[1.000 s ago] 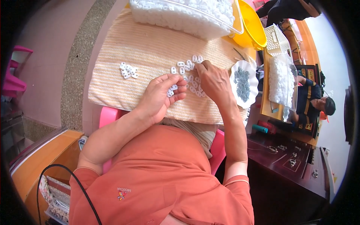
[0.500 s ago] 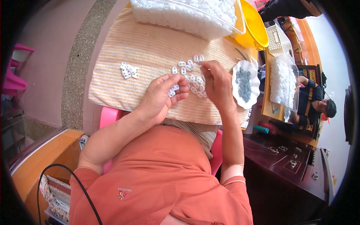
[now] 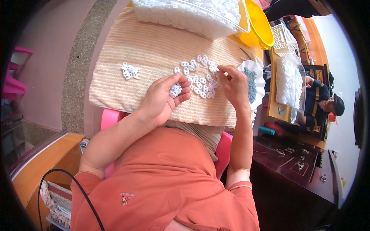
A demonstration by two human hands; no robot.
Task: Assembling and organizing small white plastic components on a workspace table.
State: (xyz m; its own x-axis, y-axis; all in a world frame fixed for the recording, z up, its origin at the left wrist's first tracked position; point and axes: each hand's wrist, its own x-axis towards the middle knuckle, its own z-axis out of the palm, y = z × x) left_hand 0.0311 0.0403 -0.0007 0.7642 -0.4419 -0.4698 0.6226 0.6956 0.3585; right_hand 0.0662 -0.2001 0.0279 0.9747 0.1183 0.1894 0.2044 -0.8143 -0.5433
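My left hand is cupped over the striped beige cloth and holds a small stack of white plastic rings in its fingers. My right hand hovers at the right edge of a loose scatter of white rings, fingers pinched together; whether it holds a ring I cannot see. A smaller cluster of white rings lies to the left on the cloth.
A clear tub of white parts stands at the far edge, a yellow basin beside it. A white dish with grey pieces sits right of my right hand. Another person sits at right by a bag of white parts.
My left hand has lifted slightly and curled tighter around its stack of rings. My right hand moved from the scatter toward its right edge.
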